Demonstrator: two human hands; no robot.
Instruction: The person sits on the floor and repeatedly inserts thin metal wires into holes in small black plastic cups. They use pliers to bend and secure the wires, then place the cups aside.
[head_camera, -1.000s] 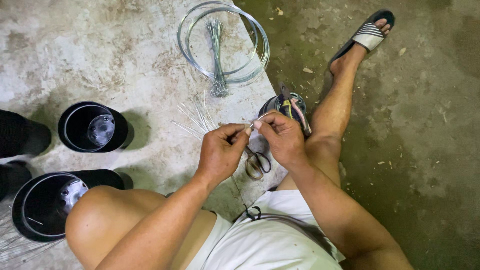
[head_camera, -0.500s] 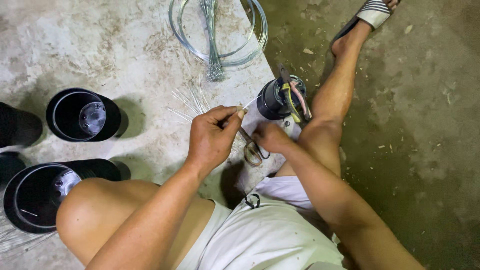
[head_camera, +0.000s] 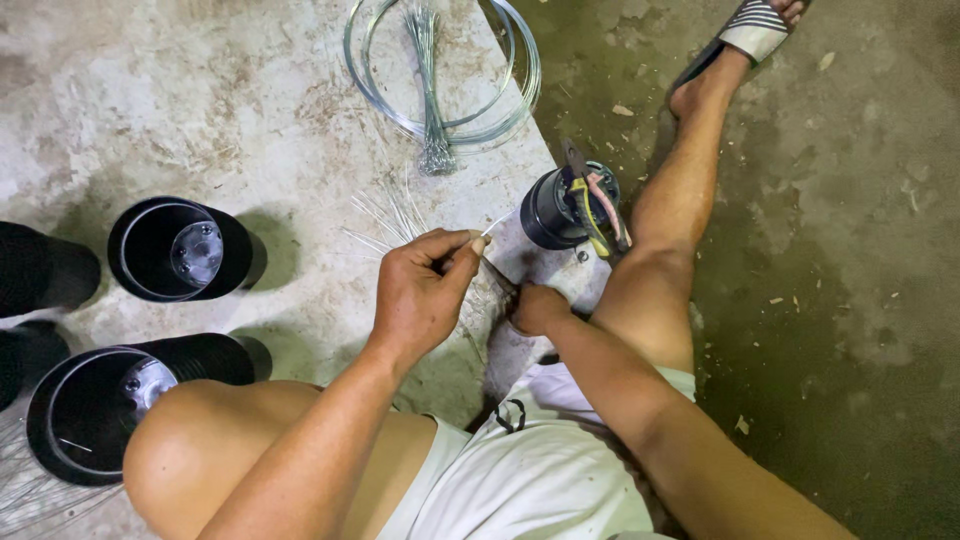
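Left hand (head_camera: 425, 295) is pinching a short thin wire piece (head_camera: 492, 227) between thumb and forefinger, other fingers curled in. Right hand (head_camera: 538, 308) is sitting just below it, fist closed, gripping something dark — can't tell what, mostly hidden. Both are working over the concrete slab (head_camera: 250, 110) edge. Loose cut wires (head_camera: 385, 215) are lying just beyond the left hand. Black cup (head_camera: 560, 208) with pliers (head_camera: 595, 200) is standing near the right knee. Two black pots (head_camera: 178, 248) are lying to the left. Wire coil (head_camera: 445, 70) is lying farthest out.
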